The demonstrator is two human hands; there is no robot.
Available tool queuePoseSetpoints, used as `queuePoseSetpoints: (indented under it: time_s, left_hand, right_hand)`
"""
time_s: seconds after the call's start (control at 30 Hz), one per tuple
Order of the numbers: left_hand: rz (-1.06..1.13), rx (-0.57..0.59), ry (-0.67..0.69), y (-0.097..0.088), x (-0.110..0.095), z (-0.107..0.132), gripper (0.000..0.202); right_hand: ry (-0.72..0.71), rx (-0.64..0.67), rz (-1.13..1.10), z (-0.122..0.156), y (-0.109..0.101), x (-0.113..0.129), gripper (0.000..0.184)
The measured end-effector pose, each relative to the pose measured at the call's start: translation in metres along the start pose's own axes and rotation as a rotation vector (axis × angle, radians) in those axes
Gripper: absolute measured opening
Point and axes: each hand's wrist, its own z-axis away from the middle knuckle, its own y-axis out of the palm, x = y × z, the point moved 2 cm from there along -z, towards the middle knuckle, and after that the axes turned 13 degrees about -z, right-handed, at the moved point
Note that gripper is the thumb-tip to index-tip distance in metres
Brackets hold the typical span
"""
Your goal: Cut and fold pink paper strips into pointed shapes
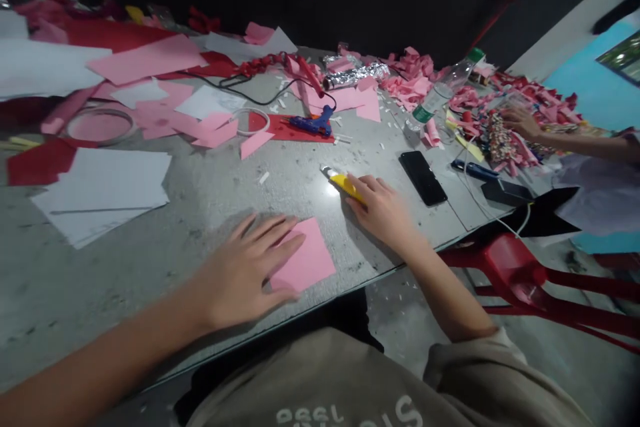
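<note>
Already, pink scraps (417, 67) are strewn over the table (215, 187); the pink sheet (313, 255), pressed beneath the spread left grip (245, 273), seems not yet slit, the yellow cutter (349, 187) being clasped apart from it by the right grip (383, 212).

Yellow cutter (345, 185) in right fingers (371, 183)

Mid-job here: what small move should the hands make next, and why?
Probably bring the yellow cutter to the uncovered right side of the pink paper. The right hand grips the cutter with its tip apart from that paper, while the left hand lies spread over the paper's left part, seemingly steadying it.
</note>
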Motion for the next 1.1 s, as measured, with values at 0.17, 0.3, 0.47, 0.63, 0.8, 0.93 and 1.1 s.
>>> queuePoseSetpoints:
  time_s: [0.17,0.3,0.47,0.63,0.8,0.93,1.1]
  left_hand:
    - [0.131,-0.068,-0.075,-0.011,-0.003,-0.002,0.054]
    - [0.393,-0.138,-0.253,-0.014,0.003,0.000,0.043]
    - [0.805,-0.488,-0.652,-0.014,0.023,0.000,0.045]
    - [1.076,-0.684,-0.705,-0.009,0.038,-0.005,0.035]
    - [1.162,-0.517,-0.710,-0.007,0.036,-0.008,0.032]
    - [1.127,-0.461,-0.747,-0.008,0.035,-0.005,0.030]
    - [1.280,-0.508,-0.556,-0.006,0.034,0.000,0.038]
  right_hand:
    - [-0.171,-0.121,-0.243,-0.018,-0.002,0.026,0.034]
    - [-0.224,-0.161,-0.603,-0.037,0.005,0.045,0.024]
    - [0.025,-0.181,-1.155,-0.068,0.026,0.060,0.029]
    - [0.230,-0.054,-1.473,-0.086,0.060,0.077,0.038]
    - [0.245,0.104,-1.462,-0.079,0.075,0.079,0.037]
    - [0.232,0.164,-1.447,-0.073,0.073,0.071,0.036]
    - [0.266,0.161,-1.477,-0.072,0.074,0.066,0.035]
